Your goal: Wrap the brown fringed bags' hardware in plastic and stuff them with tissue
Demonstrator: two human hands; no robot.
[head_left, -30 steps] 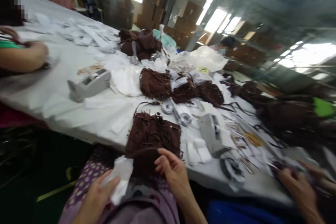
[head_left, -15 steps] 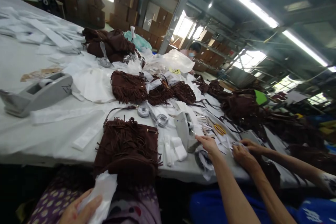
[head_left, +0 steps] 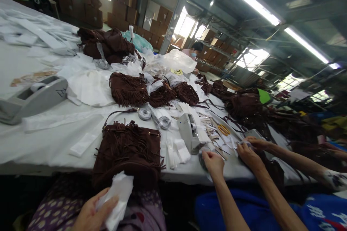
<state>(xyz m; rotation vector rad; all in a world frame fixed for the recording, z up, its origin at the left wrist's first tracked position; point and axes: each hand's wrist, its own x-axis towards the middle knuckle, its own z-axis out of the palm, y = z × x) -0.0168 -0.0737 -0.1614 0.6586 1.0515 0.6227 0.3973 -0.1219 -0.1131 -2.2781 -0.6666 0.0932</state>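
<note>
My left hand [head_left: 94,209] is closed round a folded wad of white tissue paper [head_left: 119,196], low in front of my lap. Just beyond it, a dark brown fringed bag [head_left: 128,149] lies at the table's front edge with its strap toward the back. My right hand [head_left: 214,164] is in a pinch in front of a grey tape dispenser [head_left: 187,131]. A small piece of clear tape [head_left: 205,149] seems to be at its fingertips, though its outline is faint. Folded white strips [head_left: 181,151] lie left of that hand.
A co-worker's hands [head_left: 249,151] work close by on the right. Yellow-handled scissors [head_left: 223,130] lie behind my right hand. Another tape dispenser [head_left: 35,95] stands at the left. Brown fringed bags [head_left: 128,88] and coiled grey straps [head_left: 144,114] lie farther back.
My right hand has drawn back from the dispenser toward the table's front edge, its fingers pinched. My left hand has moved up and right with the tissue paper, nearer the bag.
</note>
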